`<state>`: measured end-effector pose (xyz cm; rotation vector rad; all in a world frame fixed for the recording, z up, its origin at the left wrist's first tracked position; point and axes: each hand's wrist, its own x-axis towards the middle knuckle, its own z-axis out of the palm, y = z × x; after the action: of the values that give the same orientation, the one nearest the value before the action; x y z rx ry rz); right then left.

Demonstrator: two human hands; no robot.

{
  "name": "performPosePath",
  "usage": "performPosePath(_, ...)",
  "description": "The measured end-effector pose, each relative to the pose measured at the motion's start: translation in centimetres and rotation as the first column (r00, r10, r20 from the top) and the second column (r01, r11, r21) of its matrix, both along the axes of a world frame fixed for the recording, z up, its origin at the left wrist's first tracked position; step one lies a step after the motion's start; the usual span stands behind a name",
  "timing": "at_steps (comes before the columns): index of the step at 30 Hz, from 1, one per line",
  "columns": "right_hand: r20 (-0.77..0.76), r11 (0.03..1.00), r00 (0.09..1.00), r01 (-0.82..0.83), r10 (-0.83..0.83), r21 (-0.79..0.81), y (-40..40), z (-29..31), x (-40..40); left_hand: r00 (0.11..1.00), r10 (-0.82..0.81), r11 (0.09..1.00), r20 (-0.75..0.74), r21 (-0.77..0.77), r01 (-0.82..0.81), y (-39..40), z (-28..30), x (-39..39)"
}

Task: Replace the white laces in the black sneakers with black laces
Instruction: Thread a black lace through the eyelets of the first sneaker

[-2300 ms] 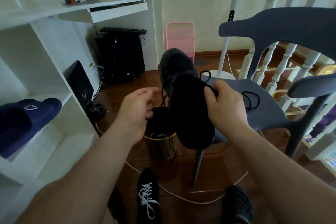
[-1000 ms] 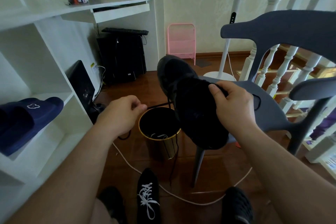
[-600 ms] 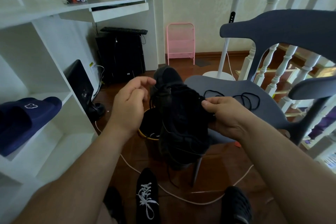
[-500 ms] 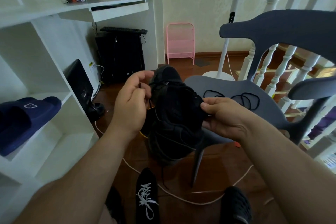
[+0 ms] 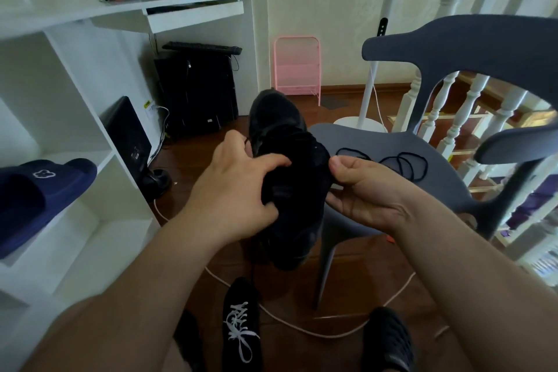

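Observation:
A black sneaker (image 5: pixel 290 166) hangs in the air between my hands, toe pointing away from me. My left hand (image 5: pixel 238 190) grips its left side, the thumb lying across the top and the fingers curled at the lace area. My right hand (image 5: pixel 362 190) pinches the sneaker's right edge between thumb and fingers. A loose black lace (image 5: pixel 404 163) lies coiled on the grey chair seat (image 5: pixel 374 142). The second black sneaker (image 5: pixel 241 323), with white laces, stands on the floor below. A thin black lace end dangles under the held shoe.
White shelving (image 5: pixel 75 100) with a navy slipper (image 5: pixel 42 193) fills the left. The grey chair back (image 5: pixel 471 45) rises at right, with white banisters (image 5: pixel 453 118) behind it. A standing fan (image 5: pixel 371 118), a pink rack (image 5: pixel 297 69) and a white cord (image 5: pixel 302 332) on the wooden floor are nearby.
The sneaker turned from sole-up to top-facing and came lower. My left hand left the pulled lace and took hold of the shoe's left side; my right hand shifted to the right edge.

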<state>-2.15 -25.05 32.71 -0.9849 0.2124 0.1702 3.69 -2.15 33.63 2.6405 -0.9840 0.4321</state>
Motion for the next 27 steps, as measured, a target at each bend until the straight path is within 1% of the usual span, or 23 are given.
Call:
performPosePath(2,-0.028,0.999,0.999,-0.022,0.021,-0.039,0.1,-0.3,-0.1,0.998,0.0,0.998,-0.062,0.064,0.004,0.0,-0.7,0.5)
performPosePath(4,-0.055,0.997,0.998,-0.01,0.006,-0.077,0.2,-0.4,0.0,0.999,-0.033,0.999,-0.007,0.028,0.033,-0.3,-1.2,0.9)
performPosePath(5,-0.061,0.993,0.998,0.021,-0.028,-0.116,0.2,-0.4,0.0,0.998,-0.059,0.998,0.023,-0.035,0.06,-0.6,-1.3,0.9)
performPosePath(7,-0.049,0.961,0.989,0.126,-0.142,-0.246,0.4,-0.3,0.3,0.991,-0.124,0.958,0.042,-0.256,0.131,-1.1,-1.7,0.9)
performPosePath(9,0.015,0.905,0.963,0.257,-0.268,-0.34,0.8,-0.1,0.4,0.984,-0.176,0.844,0.007,-0.513,0.155,-1.8,-2.0,0.4)
performPosePath(10,0.09,0.878,0.951,0.309,-0.297,-0.367,1.0,-0.1,0.3,0.979,-0.2,0.776,-0.028,-0.615,0.141,-2.1,-2.0,0.0)
performPosePath(11,0.195,0.851,0.937,0.344,-0.289,-0.397,1.2,0.0,0.0,0.973,-0.224,0.718,-0.062,-0.685,0.122,-2.5,-2.0,-0.4)
performPosePath(12,0.309,0.823,0.922,0.356,-0.232,-0.443,1.4,0.0,-0.3,0.967,-0.242,0.682,-0.081,-0.723,0.111,-2.8,-2.0,-0.8)
performPosePath(13,0.404,0.795,0.903,0.352,-0.148,-0.494,1.7,0.1,-0.6,0.963,-0.253,0.663,-0.089,-0.741,0.105,-3.0,-2.0,-1.1)
performPosePath(15,0.506,0.735,0.863,0.353,-0.015,-0.58,2.3,0.2,-0.9,0.959,-0.26,0.635,-0.115,-0.768,0.08,-3.3,-2.0,-1.3)
performPosePath(17,0.556,0.607,0.831,0.452,-0.019,-0.654,2.8,0.4,-0.8,0.954,-0.266,0.628,-0.14,-0.776,0.061,-3.2,-1.9,-1.2)
performPosePath(18,0.564,0.547,0.824,0.497,-0.055,-0.674,2.9,0.4,-0.7,0.949,-0.281,0.647,-0.145,-0.758,0.076,-3.1,-1.8,-1.2)
performPosePath(19,0.56,0.523,0.822,0.522,-0.1,-0.674,3.0,0.5,-0.6,0.943,-0.299,0.682,-0.143,-0.723,0.107,-2.9,-1.7,-1.2)
performPosePath(21,0.536,0.548,0.826,0.533,-0.173,-0.644,2.8,0.5,-0.6,0.926,-0.351,0.74,-0.14,-0.648,0.182,-2.6,-1.6,-1.2)
performPosePath(22,0.521,0.571,0.831,0.528,-0.195,-0.629,2.6,0.5,-0.6,0.91,-0.384,0.738,-0.156,-0.644,0.201,-2.5,-1.5,-1.2)
performPosePath(24,0.5,0.607,0.837,0.52,-0.222,-0.601,2.1,0.3,-0.7,0.874,-0.427,0.695,-0.233,-0.703,0.153,-2.2,-1.3,-1.1)
performPosePath(25,0.493,0.624,0.839,0.516,-0.231,-0.587,1.9,0.3,-0.7,0.879,-0.409,0.691,-0.244,-0.712,0.124,-2.1,-1.2,-0.9)
performPosePath(27,0.489,0.652,0.84,0.509,-0.235,-0.562,1.6,0.1,-0.8,0.917,-0.333,0.741,-0.218,-0.663,0.111,-1.7,-1.0,-0.7)
